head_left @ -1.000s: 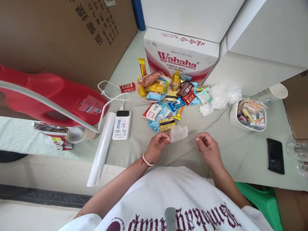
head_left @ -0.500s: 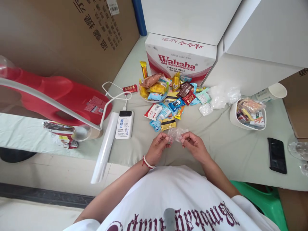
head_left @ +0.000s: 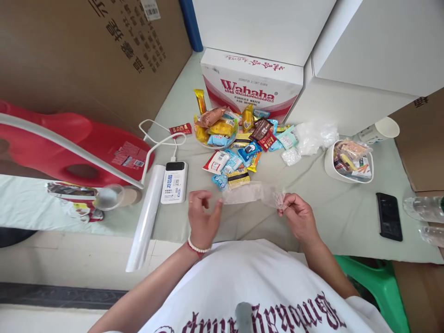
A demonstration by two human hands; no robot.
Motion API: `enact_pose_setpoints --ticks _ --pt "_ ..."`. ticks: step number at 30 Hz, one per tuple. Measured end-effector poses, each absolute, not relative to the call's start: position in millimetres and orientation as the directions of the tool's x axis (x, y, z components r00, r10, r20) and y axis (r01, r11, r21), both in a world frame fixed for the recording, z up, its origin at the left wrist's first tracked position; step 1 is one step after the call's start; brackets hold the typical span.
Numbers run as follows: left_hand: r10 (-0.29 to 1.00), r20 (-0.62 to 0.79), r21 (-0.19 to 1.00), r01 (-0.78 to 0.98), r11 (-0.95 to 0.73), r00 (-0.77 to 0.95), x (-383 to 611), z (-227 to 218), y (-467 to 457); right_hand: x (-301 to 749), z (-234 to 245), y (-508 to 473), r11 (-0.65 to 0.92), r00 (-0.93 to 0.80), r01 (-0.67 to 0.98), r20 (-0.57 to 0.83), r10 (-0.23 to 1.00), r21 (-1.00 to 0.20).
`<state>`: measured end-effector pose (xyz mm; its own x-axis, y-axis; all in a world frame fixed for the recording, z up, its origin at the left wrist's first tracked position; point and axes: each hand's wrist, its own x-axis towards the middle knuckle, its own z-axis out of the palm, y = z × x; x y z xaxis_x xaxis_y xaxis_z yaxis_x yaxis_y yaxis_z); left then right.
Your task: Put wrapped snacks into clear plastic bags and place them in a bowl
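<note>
A clear plastic bag [head_left: 242, 194] is stretched out sideways in front of the snack pile. My right hand [head_left: 300, 216] pinches its bunched right end. At the other end is my left hand [head_left: 204, 217], fingers curled and thumb apart, with the thumb tip close to the bag's left edge; whether it touches I cannot tell. Just beyond the bag lie a yellow packet with a black band [head_left: 238, 177], blue packets [head_left: 219, 181] and a red-and-white packet [head_left: 216, 162]. Behind them a bowl [head_left: 208, 146] is heaped with wrapped snacks.
Crumpled clear plastic [head_left: 312, 138] lies right of the pile, near a white tub [head_left: 329, 170] of packets, a paper cup [head_left: 379, 132] and a phone [head_left: 389, 216]. On the left are a power bank [head_left: 174, 185], a plastic roll [head_left: 147, 217] and a red jug [head_left: 83, 148]. A Wahaba-style carton [head_left: 251, 85] stands behind.
My hands have moved apart, drawing the bunched plastic bag out into a long strip. My left hand's pinch has opened; my right hand still grips the bag. The view has shifted slightly.
</note>
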<state>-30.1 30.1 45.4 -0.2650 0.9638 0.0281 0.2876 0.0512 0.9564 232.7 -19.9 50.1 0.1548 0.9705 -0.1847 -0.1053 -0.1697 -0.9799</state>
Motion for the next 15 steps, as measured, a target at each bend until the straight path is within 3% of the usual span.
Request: enact_pose_setpoints --ticks 3,5,9,12,15 --pt "0.976 -0.051 0.989 0.146 0.019 0.213 -2.4 71.6 22.7 220.4 58.8 -19.4 -0.109 0.118 0.084 -0.099 0.988 -0.99" --pt "0.937 -0.109 0.992 0.102 0.08 0.332 18.7 79.0 28.2 210.3 64.6 -17.7 -0.048 0.065 0.18 -0.037 0.997 -0.983" --pt "0.9 -0.216 0.973 0.009 0.23 0.379 37.6 69.6 43.7 201.9 65.5 -18.8 -0.012 0.107 0.255 0.016 0.994 -0.967" --pt "0.856 -0.36 0.893 -0.129 0.431 0.37 30.3 57.0 46.1 206.1 54.2 -26.6 -0.134 0.226 0.099 -0.108 0.968 -0.986" --pt "0.825 -0.444 0.822 -0.208 0.53 0.348 19.5 52.2 43.6 210.6 42.2 -36.9 -0.238 0.204 -0.064 -0.246 0.948 -0.969"
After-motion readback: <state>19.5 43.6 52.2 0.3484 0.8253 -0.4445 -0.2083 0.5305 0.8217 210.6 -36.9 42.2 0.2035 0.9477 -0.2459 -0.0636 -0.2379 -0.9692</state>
